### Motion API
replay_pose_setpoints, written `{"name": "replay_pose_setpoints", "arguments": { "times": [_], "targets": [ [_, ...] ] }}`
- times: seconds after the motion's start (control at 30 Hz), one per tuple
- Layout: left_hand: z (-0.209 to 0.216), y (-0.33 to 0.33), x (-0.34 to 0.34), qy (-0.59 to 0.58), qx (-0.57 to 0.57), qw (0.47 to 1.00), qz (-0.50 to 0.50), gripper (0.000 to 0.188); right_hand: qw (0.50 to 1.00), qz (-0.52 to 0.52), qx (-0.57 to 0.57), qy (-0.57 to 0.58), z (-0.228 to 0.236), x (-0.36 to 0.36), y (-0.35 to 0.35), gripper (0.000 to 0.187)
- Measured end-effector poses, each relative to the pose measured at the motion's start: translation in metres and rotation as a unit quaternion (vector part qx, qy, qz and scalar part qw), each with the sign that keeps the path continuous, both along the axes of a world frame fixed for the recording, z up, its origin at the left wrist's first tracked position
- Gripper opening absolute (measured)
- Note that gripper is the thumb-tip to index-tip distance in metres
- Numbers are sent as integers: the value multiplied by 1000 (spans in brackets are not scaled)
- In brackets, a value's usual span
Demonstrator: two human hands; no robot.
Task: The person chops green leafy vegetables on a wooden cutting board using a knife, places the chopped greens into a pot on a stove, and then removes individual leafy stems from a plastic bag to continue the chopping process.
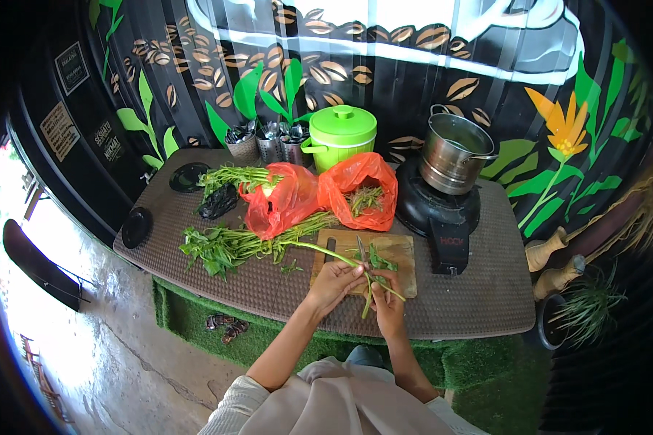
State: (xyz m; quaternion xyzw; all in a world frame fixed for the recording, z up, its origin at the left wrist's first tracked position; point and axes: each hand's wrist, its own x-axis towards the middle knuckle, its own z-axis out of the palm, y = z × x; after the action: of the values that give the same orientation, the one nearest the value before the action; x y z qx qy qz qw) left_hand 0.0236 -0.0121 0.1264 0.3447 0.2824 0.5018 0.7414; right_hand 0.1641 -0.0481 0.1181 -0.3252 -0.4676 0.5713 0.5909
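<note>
A long green vegetable stem (313,248) runs slantwise from the leafy pile across my hands. My left hand (334,286) pinches this stem over the near edge of the wooden cutting board (404,262). Close beside it, my right hand (389,299) has its fingers closed on the same stem near its lower end. A knife blade (360,248) points away from me by my fingertips; whether a hand grips its handle is hidden. Picked green leaves (379,262) lie on the board. Left of it spreads a bunch of leafy greens (221,249) with long stalks.
Behind the greens sit two red plastic bags, one (279,206) with leafy vegetables, another (359,192) with stems. A steel pot (453,156) stands on a black stove (453,232) at the right. Cutlery holders (270,148) and a green lidded container (343,134) line the back.
</note>
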Motion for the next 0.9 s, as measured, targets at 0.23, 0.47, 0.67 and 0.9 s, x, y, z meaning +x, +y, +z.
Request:
{"name": "replay_pose_setpoints", "arguments": {
  "times": [0.23,0.47,0.67,0.9],
  "targets": [
    [-5,3,1,14,9,1000,-1,24,999,-29,-22,9,1,-2,0,15],
    [19,3,-1,-47,-26,998,44,33,998,-46,-24,-23,-4,2,7,14],
    [3,6,-11,-50,-34,997,37,30,999,-25,-30,-16,1,-5,7,18],
    [1,6,-15,-63,-45,995,69,22,999,-14,-28,-36,6,-12,6,25]
  ]
}}
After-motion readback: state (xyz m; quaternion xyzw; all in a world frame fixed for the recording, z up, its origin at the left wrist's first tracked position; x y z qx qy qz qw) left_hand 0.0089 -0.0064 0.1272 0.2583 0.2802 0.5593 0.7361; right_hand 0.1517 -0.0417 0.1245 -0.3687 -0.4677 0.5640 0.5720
